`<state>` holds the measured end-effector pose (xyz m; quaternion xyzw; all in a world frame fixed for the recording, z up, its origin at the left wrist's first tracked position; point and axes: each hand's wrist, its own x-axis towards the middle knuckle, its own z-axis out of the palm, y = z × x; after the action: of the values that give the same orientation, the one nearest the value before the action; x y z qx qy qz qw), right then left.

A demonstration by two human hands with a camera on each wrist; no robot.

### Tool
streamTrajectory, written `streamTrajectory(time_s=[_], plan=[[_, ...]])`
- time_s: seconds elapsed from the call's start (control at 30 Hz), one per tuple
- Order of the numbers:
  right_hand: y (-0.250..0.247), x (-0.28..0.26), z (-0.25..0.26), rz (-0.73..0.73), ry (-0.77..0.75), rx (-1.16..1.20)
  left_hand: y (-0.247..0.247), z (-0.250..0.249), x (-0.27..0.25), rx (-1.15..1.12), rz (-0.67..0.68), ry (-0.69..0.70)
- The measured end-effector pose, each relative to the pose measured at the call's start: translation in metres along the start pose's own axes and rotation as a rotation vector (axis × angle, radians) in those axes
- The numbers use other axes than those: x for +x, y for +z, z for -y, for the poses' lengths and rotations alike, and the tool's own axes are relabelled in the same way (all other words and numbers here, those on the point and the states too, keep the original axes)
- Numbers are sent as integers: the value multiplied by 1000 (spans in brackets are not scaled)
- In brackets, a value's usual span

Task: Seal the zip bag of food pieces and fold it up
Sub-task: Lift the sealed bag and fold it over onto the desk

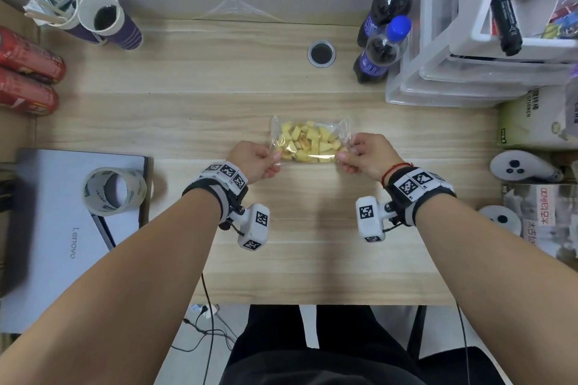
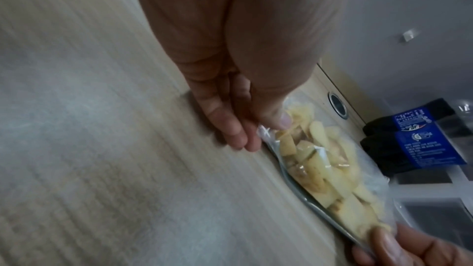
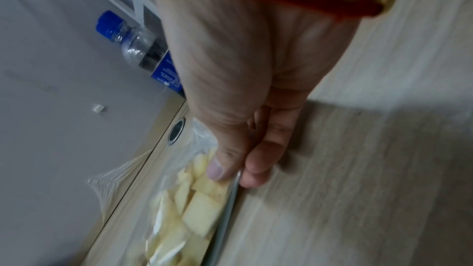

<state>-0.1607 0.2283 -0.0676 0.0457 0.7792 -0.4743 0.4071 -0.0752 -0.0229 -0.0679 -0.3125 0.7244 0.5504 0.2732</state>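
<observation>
A clear zip bag (image 1: 309,141) of yellow food pieces lies in the middle of the wooden table (image 1: 219,109). My left hand (image 1: 272,159) pinches the bag's near left corner between thumb and fingers. My right hand (image 1: 343,159) pinches the near right corner the same way. In the left wrist view the thumb presses on the zip bag (image 2: 332,169) at its strip edge, with the left hand (image 2: 263,135) beside it on the table. In the right wrist view the right hand (image 3: 230,177) pinches the zip bag (image 3: 197,213) along its near edge.
Two dark soda bottles (image 1: 380,50) and white plastic drawers (image 1: 469,72) stand at the back right. A cable hole (image 1: 321,54) sits behind the bag. Paper cups (image 1: 100,17) and red cans (image 1: 28,72) are at the left, a laptop (image 1: 62,228) with a tape roll (image 1: 114,191) nearer.
</observation>
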Motion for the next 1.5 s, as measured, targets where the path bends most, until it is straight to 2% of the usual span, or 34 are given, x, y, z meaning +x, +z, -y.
streamTrajectory(time_s=[0.1, 0.23, 0.33, 0.53, 0.73, 0.83, 0.93, 1.03, 1.13, 1.27, 1.5], plan=[[-2, -1, 0, 6, 29, 28, 2, 3, 0, -33, -52, -10], [-2, 2, 3, -77, 56, -45, 2, 4, -1, 2, -102, -1], [-6, 4, -4, -135, 79, -110, 2, 3, -3, -22, -83, -25], [-2, -1, -9, -158, 79, -245, 4, -6, -6, -214, -33, -60], [5, -8, -11, -247, 113, -237, 11, 2, -1, -136, -131, -65], [7, -10, -9, -275, 114, -218, 11, 5, -3, -97, -128, -80], [1, -6, -7, -320, 56, -337, 5, 1, -7, 145, -92, -76], [-4, -6, 5, -310, 44, -519, 1, -12, -7, 323, -138, -45], [5, 0, 17, -328, -43, -553, 9, -24, -2, 277, -208, 4], [21, 9, 14, -333, -92, -564, 25, -30, 6, 361, -231, 137], [5, 11, -2, -336, -157, -454, 24, -25, 13, 345, -240, 160]])
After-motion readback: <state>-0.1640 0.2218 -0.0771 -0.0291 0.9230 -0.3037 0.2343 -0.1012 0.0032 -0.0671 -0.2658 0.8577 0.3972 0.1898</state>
